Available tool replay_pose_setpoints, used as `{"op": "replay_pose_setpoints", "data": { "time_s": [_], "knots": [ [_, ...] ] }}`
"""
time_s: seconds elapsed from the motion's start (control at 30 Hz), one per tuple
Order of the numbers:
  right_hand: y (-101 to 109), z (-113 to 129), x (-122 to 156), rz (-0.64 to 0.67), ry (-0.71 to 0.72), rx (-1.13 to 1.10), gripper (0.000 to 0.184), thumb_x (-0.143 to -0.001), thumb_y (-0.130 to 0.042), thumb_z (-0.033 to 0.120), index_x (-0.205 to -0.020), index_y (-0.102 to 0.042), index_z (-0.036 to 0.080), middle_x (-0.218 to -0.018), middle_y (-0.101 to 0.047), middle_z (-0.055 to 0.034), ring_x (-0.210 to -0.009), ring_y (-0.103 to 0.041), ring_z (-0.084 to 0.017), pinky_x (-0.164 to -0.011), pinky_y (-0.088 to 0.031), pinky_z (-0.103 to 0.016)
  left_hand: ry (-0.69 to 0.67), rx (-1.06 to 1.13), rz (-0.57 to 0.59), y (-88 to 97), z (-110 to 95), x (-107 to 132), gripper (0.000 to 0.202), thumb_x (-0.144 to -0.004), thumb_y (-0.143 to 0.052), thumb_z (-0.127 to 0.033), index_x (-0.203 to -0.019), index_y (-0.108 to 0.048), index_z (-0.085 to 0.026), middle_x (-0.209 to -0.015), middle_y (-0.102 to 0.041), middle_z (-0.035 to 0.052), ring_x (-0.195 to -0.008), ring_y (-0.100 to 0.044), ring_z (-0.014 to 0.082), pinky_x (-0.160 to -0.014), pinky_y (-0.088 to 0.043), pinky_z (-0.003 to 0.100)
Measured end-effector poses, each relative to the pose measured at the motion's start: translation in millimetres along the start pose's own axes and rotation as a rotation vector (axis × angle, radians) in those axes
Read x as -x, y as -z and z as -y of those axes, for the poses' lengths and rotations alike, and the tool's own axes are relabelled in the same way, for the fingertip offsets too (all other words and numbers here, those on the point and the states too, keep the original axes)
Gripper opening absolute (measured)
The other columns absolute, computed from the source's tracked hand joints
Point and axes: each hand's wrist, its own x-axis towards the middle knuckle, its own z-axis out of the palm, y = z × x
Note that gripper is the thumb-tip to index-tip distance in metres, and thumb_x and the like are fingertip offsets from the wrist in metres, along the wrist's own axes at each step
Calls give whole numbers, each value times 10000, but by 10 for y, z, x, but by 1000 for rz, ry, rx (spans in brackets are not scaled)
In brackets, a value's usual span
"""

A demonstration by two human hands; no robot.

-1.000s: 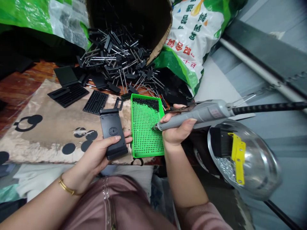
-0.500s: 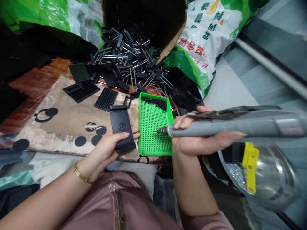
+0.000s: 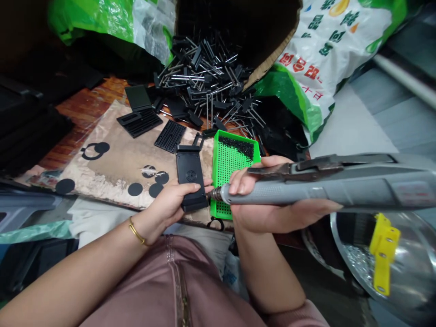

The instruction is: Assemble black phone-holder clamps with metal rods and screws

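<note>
The left hand (image 3: 172, 202) grasps a black plastic bracket (image 3: 189, 179), which sits toward eight o'clock from centre, fingers wrapped across its lower end. It looks light and stiff, best held by its edges. The right hand (image 3: 272, 213) clenches a grey electric screwdriver (image 3: 327, 190), its bit just beside the bracket, over a green perforated tray (image 3: 235, 159).

The grey rotary tool (image 3: 306, 190) in the right hand (image 3: 269, 204) barred the way rightward, above the steel bowl (image 3: 384, 259). Barely a gap separated the tool's bit (image 3: 214, 194) from the black plastic holder (image 3: 190, 181) in the left hand (image 3: 166, 204), while the green perforated tray (image 3: 235, 159) and the heap of metal-pinned black parts (image 3: 207, 86) stood in the way forward.
</note>
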Motion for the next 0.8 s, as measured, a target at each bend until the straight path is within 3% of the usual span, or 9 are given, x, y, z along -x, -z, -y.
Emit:
{"op": "replay_pose_setpoints", "data": {
  "time_s": [0.37,0.53,0.8],
  "knots": [
    [-10,-31,2,11,29,130,543,-818,-292,712,-897,-646,308,-479,-458,47,-351,-441,-152,-353,-385,-287,1,-3,3,-8,5,-16,226,-714,-586,-23,-902,-709,-50,-986,-724,154,-840,-707,233,-732,-578,296],
    [-9,-59,17,35,-2,20,510,-757,-425,728,-866,-644,280,-488,-494,45,-358,-439,-154,-337,-361,-285,-7,10,-23,-31,5,-3,219,-692,-595,-20,-875,-711,-52,-927,-739,133,-742,-707,201,-727,-572,292],
    [74,-5,34,231,-91,-40,453,-710,-551,702,-808,-650,271,-509,-549,29,-415,-529,-169,-407,-439,-304,-38,44,-58,-85,2,23,164,-648,-600,-26,-771,-702,-64,-678,-724,87,-542,-652,159,-603,-542,258]
  ]
}}
